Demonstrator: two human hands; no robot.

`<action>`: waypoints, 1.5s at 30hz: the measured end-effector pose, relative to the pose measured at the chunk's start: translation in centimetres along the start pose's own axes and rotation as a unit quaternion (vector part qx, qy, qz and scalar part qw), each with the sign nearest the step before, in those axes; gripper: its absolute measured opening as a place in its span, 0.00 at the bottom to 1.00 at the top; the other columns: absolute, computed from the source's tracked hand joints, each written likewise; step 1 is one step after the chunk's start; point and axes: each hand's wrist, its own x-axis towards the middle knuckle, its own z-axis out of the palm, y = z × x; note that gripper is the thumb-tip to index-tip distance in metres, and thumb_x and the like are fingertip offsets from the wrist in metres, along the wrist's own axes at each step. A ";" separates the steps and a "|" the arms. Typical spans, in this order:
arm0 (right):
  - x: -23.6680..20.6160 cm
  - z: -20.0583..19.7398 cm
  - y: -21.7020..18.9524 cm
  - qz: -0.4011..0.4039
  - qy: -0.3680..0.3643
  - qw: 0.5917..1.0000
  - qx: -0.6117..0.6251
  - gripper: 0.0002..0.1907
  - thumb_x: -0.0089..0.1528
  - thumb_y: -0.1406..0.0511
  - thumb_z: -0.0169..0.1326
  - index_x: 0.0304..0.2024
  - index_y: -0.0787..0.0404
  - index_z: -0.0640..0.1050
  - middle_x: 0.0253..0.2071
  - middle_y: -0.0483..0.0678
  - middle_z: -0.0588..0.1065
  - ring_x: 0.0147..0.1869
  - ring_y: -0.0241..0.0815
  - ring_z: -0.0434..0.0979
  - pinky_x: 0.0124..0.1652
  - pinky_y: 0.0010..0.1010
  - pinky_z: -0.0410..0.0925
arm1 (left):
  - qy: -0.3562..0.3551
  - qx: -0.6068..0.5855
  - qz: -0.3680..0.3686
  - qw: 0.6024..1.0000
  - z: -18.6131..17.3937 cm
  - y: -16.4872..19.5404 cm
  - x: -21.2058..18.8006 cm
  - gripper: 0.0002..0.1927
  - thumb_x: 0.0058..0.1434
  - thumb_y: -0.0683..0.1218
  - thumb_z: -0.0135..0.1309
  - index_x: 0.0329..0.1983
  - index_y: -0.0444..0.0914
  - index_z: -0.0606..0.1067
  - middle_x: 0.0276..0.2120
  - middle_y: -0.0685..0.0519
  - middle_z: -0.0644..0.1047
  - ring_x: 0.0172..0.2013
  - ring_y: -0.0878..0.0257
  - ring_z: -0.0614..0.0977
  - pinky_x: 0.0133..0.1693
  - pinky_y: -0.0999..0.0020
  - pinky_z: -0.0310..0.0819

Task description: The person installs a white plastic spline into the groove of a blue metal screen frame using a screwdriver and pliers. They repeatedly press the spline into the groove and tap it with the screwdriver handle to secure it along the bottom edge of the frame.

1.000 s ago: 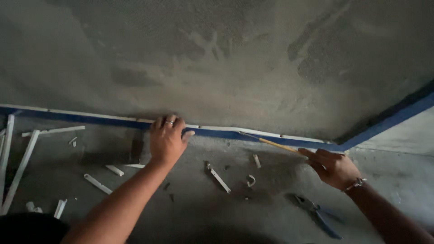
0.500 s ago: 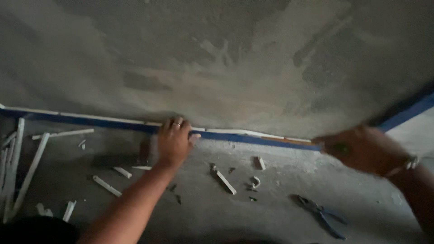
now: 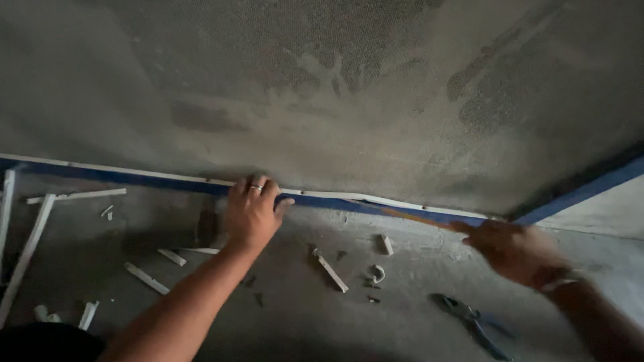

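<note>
A thin white strip point(image 3: 376, 201) runs along the foot of a grey plastered wall, above a blue band point(image 3: 134, 177). My left hand point(image 3: 251, 214), with a ring on one finger, presses flat on the strip and the blue band. My right hand point(image 3: 513, 251) is blurred at the right; it holds a thin orange-brown stick point(image 3: 419, 218) whose tip touches the strip. A bracelet shows on that wrist.
Short white strip offcuts point(image 3: 332, 271) and a small clip point(image 3: 379, 273) lie on the concrete floor. Longer white strips point(image 3: 27, 251) lie at the left. Blue-handled pliers point(image 3: 473, 322) rest on the floor near my right forearm. A blue band point(image 3: 590, 188) marks the wall corner.
My right hand swung up and right half a second ago, then came back down to the strip with the stick. My left hand stayed pressed on the strip.
</note>
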 end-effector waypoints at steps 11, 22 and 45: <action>-0.5 0.3 -0.1 -0.024 0.022 0.999 0.027 0.15 0.60 0.57 0.59 0.49 0.44 0.83 0.35 0.41 0.83 0.29 0.34 0.82 0.27 0.31 0.76 | 0.003 -0.075 -0.147 0.986 -1.8 -2.6 -2.1 0.20 0.59 0.54 0.66 0.45 0.37 0.75 0.49 0.45 0.77 0.51 0.45 0.77 0.50 0.50 0.72; 0.3 2.5 0.8 -0.023 0.048 0.996 -0.069 0.23 0.59 0.59 0.59 0.57 0.40 0.80 0.32 0.43 0.80 0.25 0.37 0.78 0.21 0.31 0.72 | 0.080 0.001 -0.069 0.994 -0.4 -4.4 -5.1 0.33 0.53 0.51 0.68 0.60 0.35 0.72 0.59 0.39 0.71 0.66 0.36 0.68 0.64 0.42 0.64; -2.2 10.8 1.0 -0.020 0.232 0.972 0.032 0.06 0.61 0.65 0.57 0.41 0.52 0.82 0.42 0.44 0.82 0.41 0.43 0.82 0.34 0.34 0.76 | 0.037 0.036 -0.051 0.997 -0.5 -4.9 -5.2 0.36 0.57 0.55 0.64 0.63 0.31 0.70 0.60 0.36 0.68 0.65 0.35 0.66 0.64 0.41 0.63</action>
